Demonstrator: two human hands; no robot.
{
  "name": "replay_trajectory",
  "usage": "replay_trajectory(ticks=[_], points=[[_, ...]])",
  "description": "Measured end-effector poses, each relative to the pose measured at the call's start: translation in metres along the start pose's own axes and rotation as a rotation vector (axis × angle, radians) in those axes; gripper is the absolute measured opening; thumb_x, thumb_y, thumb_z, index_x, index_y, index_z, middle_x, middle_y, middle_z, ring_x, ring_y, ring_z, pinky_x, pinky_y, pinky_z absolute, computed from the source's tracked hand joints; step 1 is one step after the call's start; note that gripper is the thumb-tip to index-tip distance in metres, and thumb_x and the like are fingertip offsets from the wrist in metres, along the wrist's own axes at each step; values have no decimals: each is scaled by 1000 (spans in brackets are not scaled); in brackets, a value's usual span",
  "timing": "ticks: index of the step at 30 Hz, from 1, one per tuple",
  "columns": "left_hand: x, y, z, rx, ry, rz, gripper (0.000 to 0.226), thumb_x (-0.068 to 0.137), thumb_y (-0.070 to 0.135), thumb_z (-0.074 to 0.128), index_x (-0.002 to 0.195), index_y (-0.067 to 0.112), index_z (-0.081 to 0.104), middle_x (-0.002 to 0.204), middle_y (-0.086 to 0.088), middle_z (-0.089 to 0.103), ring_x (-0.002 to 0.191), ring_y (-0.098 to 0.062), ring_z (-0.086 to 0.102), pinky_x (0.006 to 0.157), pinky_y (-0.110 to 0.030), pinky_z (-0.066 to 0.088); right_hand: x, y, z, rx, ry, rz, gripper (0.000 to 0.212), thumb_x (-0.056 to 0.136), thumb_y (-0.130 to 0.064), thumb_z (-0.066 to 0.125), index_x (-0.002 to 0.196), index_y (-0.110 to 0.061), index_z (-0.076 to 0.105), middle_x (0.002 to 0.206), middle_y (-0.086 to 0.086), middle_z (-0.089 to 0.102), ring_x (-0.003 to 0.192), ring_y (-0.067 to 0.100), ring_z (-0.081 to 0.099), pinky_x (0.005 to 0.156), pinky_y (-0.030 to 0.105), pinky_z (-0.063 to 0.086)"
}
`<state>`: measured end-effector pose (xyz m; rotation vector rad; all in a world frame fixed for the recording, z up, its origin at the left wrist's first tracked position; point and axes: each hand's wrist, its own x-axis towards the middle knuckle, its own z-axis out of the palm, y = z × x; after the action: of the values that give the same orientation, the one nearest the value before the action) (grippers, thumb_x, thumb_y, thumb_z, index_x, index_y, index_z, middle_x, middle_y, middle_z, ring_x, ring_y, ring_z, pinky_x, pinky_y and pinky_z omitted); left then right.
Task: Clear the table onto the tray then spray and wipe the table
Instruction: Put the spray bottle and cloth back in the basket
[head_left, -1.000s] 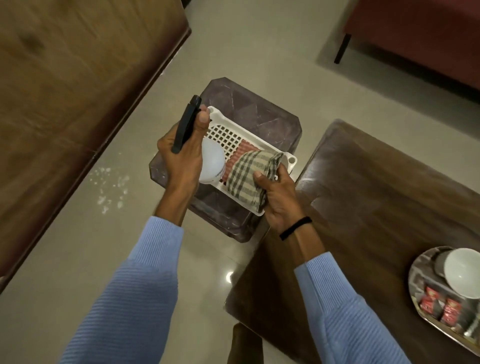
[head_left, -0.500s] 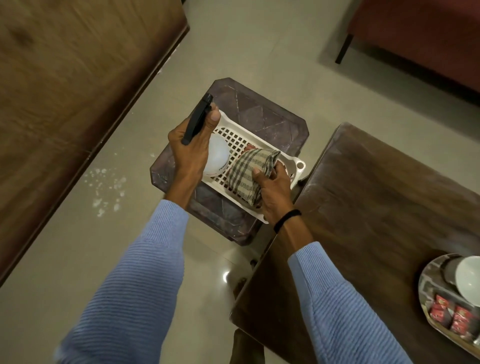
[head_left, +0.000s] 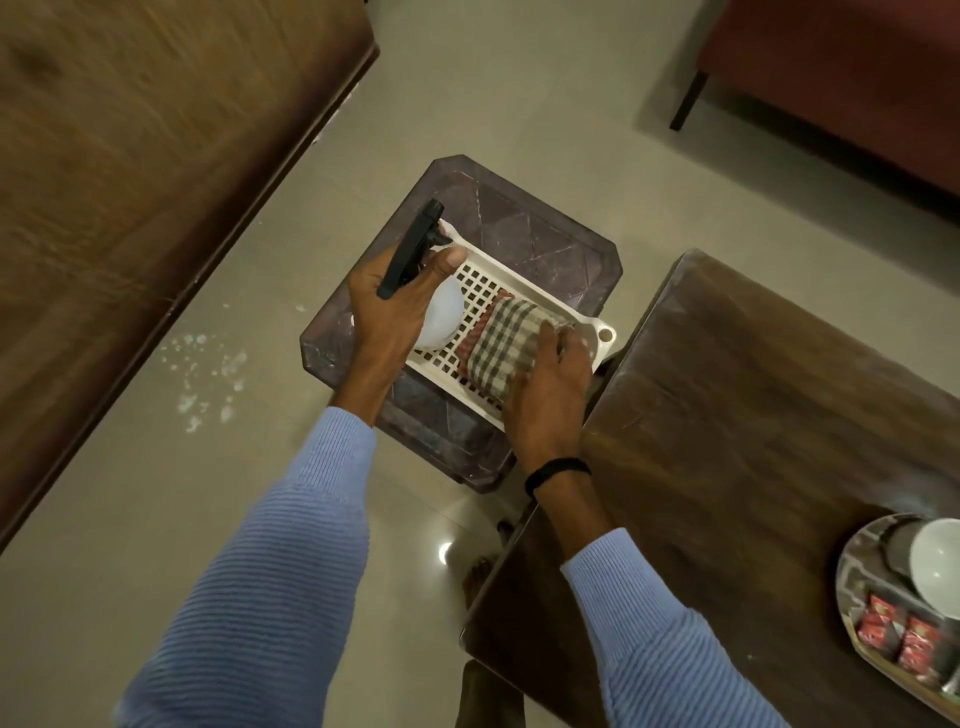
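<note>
My left hand (head_left: 392, 306) grips a spray bottle (head_left: 442, 312) with a white body and a black trigger head. It holds the bottle upright at the left end of a white slatted basket (head_left: 597, 335). A green-and-red checked cloth (head_left: 501, 345) lies folded in the basket's right half. My right hand (head_left: 550, 400) rests flat on the cloth's near edge with its fingers stretched out and apart. The dark wooden table (head_left: 753, 415) lies to the right. A round metal tray (head_left: 849, 577) on its right edge holds a white bowl (head_left: 937, 566) and red packets (head_left: 904, 642).
The basket stands on a small dark plastic stool (head_left: 524, 228) just left of the table's corner. A large wooden surface (head_left: 130, 156) fills the upper left. A red sofa (head_left: 857, 78) is at the top right. White specks (head_left: 208, 374) dot the tiled floor.
Both hands have sunk toward the basket. The bottle now sits lower at its left end. My right hand has changed from pinching the cloth to lying flat on it.
</note>
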<state>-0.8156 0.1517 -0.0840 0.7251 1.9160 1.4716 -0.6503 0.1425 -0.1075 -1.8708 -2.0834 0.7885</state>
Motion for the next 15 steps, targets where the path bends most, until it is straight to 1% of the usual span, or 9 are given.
replay_trajectory(ticks=[2,3,5,8,10,12,13,15], points=[[-3,-1,-2,9,1,-7,13,84,22,81,94,23,73,83,11,69,75,10,63,70,-7,52,2,2,1,-97,-108,-98,64,96,-12,60,153,-12,31,162,16,22,153,34,12,125,47,19],[-4,0,-3,20,-2,-13,15,84,23,82,95,23,72,85,12,68,75,9,63,68,-6,51,5,4,2,-134,-140,-141,62,99,-15,57,154,-13,29,164,15,19,154,35,7,125,47,14],[-7,0,-4,57,-8,-23,20,83,27,82,99,29,70,89,17,67,82,5,64,68,-3,50,10,8,7,-200,-190,-203,58,104,-20,49,156,-16,25,166,14,15,155,36,3,124,47,8],[-10,2,-6,89,-1,-41,25,82,30,83,102,34,68,93,22,67,89,2,63,66,0,47,16,14,11,-275,-276,-220,58,107,-26,42,159,-19,17,167,13,9,155,34,-1,117,40,-5],[-11,3,-7,98,5,-54,27,82,32,83,104,33,68,96,20,68,92,0,64,67,-3,47,16,17,11,-295,-290,-228,59,107,-29,41,159,-19,14,168,12,5,155,34,-3,113,37,-8],[-12,3,-8,112,11,-58,31,82,33,83,109,28,70,103,13,70,97,-6,66,70,-8,47,15,18,11,-290,-306,-235,61,107,-30,41,159,-20,12,168,12,3,155,34,-4,113,38,-8],[-14,3,-8,123,13,-58,34,82,33,83,113,25,71,107,10,71,100,-10,66,71,-9,47,14,18,10,-287,-311,-234,61,107,-30,42,159,-20,12,168,12,3,155,34,-4,115,38,-7],[-18,4,-9,134,14,-61,38,83,32,83,117,22,70,111,8,70,103,-11,65,67,-3,46,14,17,4,-255,-333,-232,62,106,-29,44,159,-19,14,168,12,4,155,34,-5,120,41,-3]])
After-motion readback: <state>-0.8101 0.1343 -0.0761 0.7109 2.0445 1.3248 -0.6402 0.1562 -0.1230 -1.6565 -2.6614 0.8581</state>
